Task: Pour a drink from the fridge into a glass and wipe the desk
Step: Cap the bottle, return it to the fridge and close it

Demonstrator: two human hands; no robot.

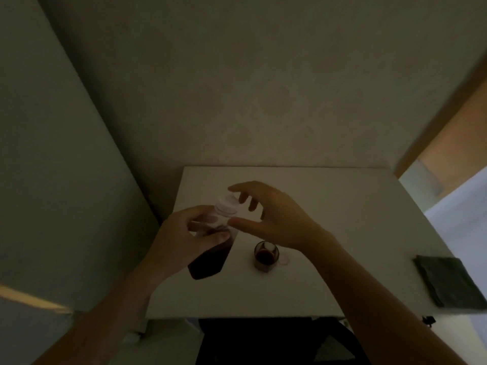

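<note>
A clear bottle (210,255) of dark drink with a white cap (227,204) is held over the white desk (329,206), tilted with its neck away from me. My left hand (184,235) grips its upper body. My right hand (268,214) hovers just right of the cap, fingers spread, thumb close to the neck, holding nothing. A small glass (266,255) with dark drink in its bottom stands on the desk right of the bottle.
A dark folded cloth (450,281) lies at the desk's right front corner. A small pale ring (284,260) lies beside the glass. Walls close the desk at the back and left. A dark chair (263,338) stands below the front edge.
</note>
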